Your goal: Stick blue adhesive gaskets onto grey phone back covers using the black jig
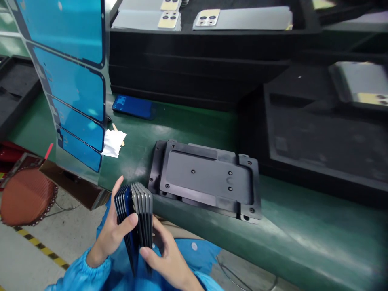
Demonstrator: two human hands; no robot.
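Above my lap, in front of the bench edge, I hold a stack of thin, dark phone panels (143,208) with rounded corners, standing on edge. The stack parts in the middle into two bunches, and a blue face shows in the gap. My left hand (112,233) is closed around the left bunch, thumb across its edges and a finger pointing up behind. Around the right bunch closes my right hand (168,255), thumb on the near edge. Behind the panels lies a grey metal fixture (209,176) with a phone-shaped recess and several screws, on the green bench (303,230).
Blue adhesive sheets (72,85) hang at the left. Nearby lie a blue-faced phone panel (133,106) and a white paper scrap (113,143). Stacked black trays (188,68) hold pale phone backs (251,18); another black tray (327,133) sits right. A round stool (27,196) stands below.
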